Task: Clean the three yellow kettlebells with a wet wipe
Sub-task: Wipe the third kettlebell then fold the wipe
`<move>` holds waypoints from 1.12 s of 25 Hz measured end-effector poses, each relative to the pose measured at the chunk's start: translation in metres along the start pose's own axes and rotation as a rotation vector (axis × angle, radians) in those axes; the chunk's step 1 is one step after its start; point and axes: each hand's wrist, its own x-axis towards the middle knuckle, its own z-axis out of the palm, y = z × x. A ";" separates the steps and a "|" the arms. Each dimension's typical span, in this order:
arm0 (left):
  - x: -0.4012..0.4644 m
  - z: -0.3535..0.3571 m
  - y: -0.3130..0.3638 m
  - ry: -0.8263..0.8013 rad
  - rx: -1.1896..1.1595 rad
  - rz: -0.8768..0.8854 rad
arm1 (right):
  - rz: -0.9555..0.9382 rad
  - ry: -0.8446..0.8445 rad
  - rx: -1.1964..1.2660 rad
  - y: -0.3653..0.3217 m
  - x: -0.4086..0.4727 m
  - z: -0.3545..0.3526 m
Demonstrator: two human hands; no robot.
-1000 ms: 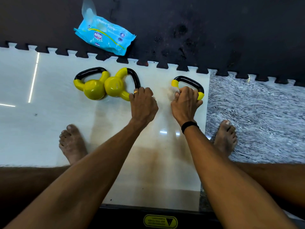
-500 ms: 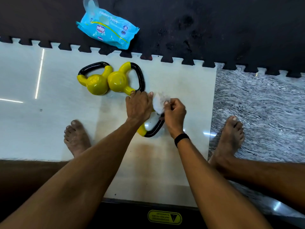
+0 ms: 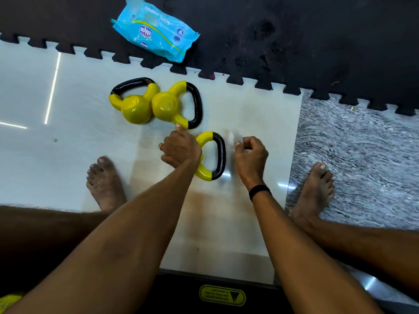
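Two yellow kettlebells with black handles lie side by side on the pale floor tile, one on the left and one to its right. A third kettlebell lies nearer to me. My left hand covers and grips its yellow body, so only the handle shows, pointing right. My right hand is just right of that handle and pinches a crumpled white wet wipe, held slightly apart from the handle.
A blue pack of wet wipes lies on the black foam mat beyond the kettlebells. My bare feet stand at either side, left foot and right foot. A grey marbled tile lies to the right.
The third kettlebell went from upright at the right to lying nearer me, handle now turned rightward. My right hand with the wipe came off it and sits beside the handle.
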 end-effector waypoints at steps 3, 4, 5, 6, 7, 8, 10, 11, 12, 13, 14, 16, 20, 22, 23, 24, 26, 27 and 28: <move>0.012 -0.006 0.003 -0.025 -0.114 -0.211 | -0.096 -0.129 0.034 -0.006 -0.009 0.014; 0.011 -0.007 0.004 -0.026 -0.123 -0.203 | -0.128 -0.133 0.041 -0.010 -0.011 0.017; 0.011 -0.007 0.005 -0.020 -0.129 -0.190 | -0.161 -0.119 0.048 -0.015 -0.009 0.021; 0.010 -0.007 0.005 -0.017 -0.133 -0.187 | -0.188 -0.105 0.049 -0.021 -0.006 0.024; 0.008 -0.007 0.005 -0.013 -0.136 -0.193 | -0.223 -0.098 0.046 -0.027 -0.003 0.027; 0.009 -0.007 0.005 -0.010 -0.142 -0.199 | -0.264 -0.108 0.036 -0.034 0.001 0.030; 0.011 -0.008 0.005 -0.015 -0.150 -0.217 | -0.345 -0.186 -0.026 -0.046 0.006 0.038; 0.012 -0.009 0.005 -0.018 -0.153 -0.222 | -0.374 -0.223 -0.071 -0.050 0.006 0.040; 0.012 -0.008 0.005 -0.019 -0.156 -0.221 | -0.388 -0.242 -0.093 -0.050 0.007 0.041; 0.010 -0.008 0.005 -0.016 -0.161 -0.215 | -0.401 -0.243 -0.088 -0.045 0.009 0.040; 0.010 -0.008 0.005 -0.013 -0.169 -0.206 | -0.403 -0.240 -0.079 -0.038 0.011 0.037; 0.010 -0.008 0.003 -0.011 -0.176 -0.190 | -0.377 -0.275 -0.094 -0.026 0.014 0.032; 0.010 -0.009 0.003 -0.008 -0.172 -0.157 | -0.430 -0.341 -0.229 -0.034 0.023 0.041; 0.009 -0.009 0.004 0.000 -0.179 -0.154 | -0.581 -0.386 -0.306 -0.043 0.029 0.046; 0.009 -0.009 0.004 0.003 -0.177 -0.157 | -0.641 -0.405 -0.341 -0.046 0.031 0.047; 0.009 -0.009 0.004 0.006 -0.173 -0.162 | -0.663 -0.412 -0.365 -0.046 0.032 0.047; 0.009 -0.009 0.005 0.014 -0.176 -0.180 | -0.588 -0.358 -0.388 -0.042 0.029 0.045; 0.008 -0.009 0.005 0.017 -0.188 -0.195 | -0.522 -0.297 -0.402 -0.039 0.025 0.044; 0.008 -0.009 0.006 0.020 -0.203 -0.218 | -0.445 -0.230 -0.421 -0.036 0.019 0.044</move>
